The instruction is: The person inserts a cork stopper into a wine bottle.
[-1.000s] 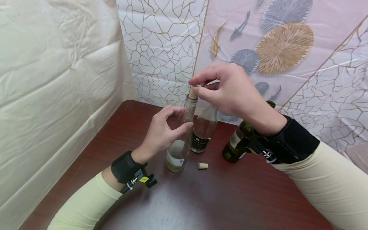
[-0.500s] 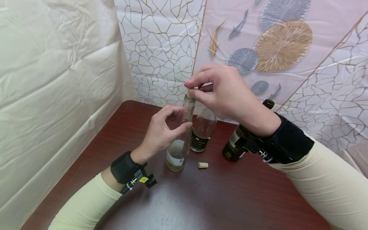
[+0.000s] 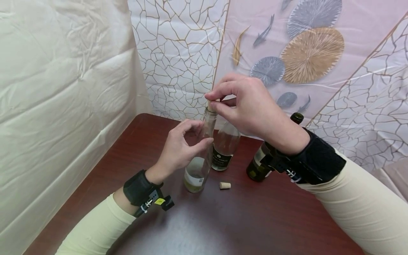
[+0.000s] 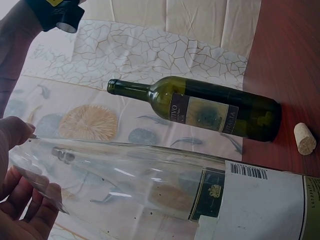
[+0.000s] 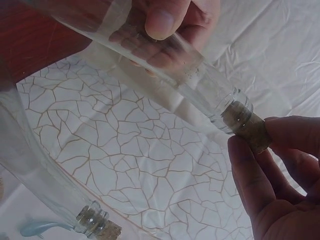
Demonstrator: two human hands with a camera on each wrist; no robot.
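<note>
A clear glass bottle with a white label stands on the table, pale at its base. My left hand grips it around the upper body; in the left wrist view the fingers curl behind the glass. At the mouth, my right hand pinches a cork between thumb and fingers. The right wrist view shows the cork's lower part inside the bottle neck and its upper part sticking out. A loose cork lies on its side on the table, right of the bottle's base.
Behind stands another clear bottle with a black label, a cork in its mouth. A dark green wine bottle stands to the right, partly behind the right wrist. Patterned cloth hangs behind the wooden table.
My right hand has shifted slightly left and down with the cork, which sits lower in the bottle mouth. The left hand keeps its grip on the bottle.
</note>
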